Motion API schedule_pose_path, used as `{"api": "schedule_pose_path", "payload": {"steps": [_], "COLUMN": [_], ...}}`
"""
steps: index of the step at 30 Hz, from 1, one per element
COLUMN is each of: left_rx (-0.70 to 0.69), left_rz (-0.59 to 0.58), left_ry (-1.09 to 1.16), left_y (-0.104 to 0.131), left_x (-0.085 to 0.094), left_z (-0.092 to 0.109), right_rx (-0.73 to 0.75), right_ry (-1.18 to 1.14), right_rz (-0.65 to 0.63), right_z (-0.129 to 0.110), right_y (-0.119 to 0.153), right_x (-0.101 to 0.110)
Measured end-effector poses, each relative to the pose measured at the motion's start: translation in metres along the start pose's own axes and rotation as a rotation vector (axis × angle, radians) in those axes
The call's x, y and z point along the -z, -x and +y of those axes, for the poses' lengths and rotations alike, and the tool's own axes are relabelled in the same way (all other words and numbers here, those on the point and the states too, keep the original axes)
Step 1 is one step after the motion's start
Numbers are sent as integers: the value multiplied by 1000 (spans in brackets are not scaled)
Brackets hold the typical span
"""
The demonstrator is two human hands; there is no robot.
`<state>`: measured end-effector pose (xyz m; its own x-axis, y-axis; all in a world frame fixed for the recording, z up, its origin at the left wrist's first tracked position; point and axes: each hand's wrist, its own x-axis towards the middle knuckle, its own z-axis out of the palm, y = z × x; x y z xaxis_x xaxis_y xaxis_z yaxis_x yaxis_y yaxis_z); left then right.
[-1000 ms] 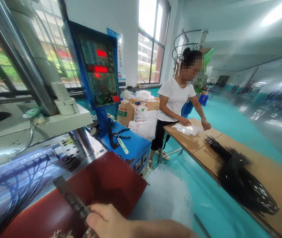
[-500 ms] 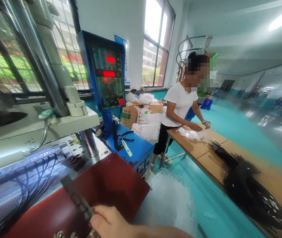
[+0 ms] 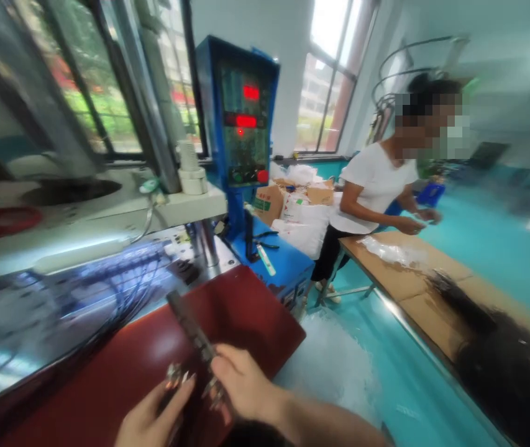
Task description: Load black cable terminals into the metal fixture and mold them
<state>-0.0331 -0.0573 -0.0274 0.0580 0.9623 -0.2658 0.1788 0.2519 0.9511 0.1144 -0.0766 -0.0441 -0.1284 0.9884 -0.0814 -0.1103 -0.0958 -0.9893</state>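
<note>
My view has swung left since a sec ago & my left hand (image 3: 150, 417) has come up into frame; before only the right showed. Right hand (image 3: 241, 385) is clenched round the dark metal bar (image 3: 191, 329), which slants up-left over the red tray (image 3: 246, 310). Left fingers pinch small metal bits (image 3: 174, 374) just beside the bar's lower end. Co-worker (image 3: 371, 192) stands at the wooden table (image 3: 395, 279), well apart, w/ black cable bundle (image 3: 493, 354) on it.

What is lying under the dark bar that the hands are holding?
Under the dark bar lies the red-brown surface. The right hand and left hand cover the bar's near end, so what is beneath there cannot be seen.
</note>
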Motion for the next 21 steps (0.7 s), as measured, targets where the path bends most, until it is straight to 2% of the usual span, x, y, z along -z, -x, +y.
{"api": "schedule_pose_path", "payload": {"steps": [3, 5, 10, 17, 21], "left_rx": [88, 126, 132, 60, 26], "left_rz": [-213, -263, -242, -227, -223], "left_ry": [125, 265, 294, 305, 294], "left_y": [1, -3, -7, -4, -5], "left_x": [-7, -9, -5, -4, -5], "left_z": [9, 10, 6, 8, 4], "right_rx": [-38, -74, -103, -118, -65], "right_ry": [-30, -25, 57, 174, 325], "right_rz": [3, 4, -37, -64, -66], "right_z": [-5, -9, -18, -21, -19], "right_y": [3, 2, -2, -2, -3], "right_x": [0, 1, 0, -2, -5]}}
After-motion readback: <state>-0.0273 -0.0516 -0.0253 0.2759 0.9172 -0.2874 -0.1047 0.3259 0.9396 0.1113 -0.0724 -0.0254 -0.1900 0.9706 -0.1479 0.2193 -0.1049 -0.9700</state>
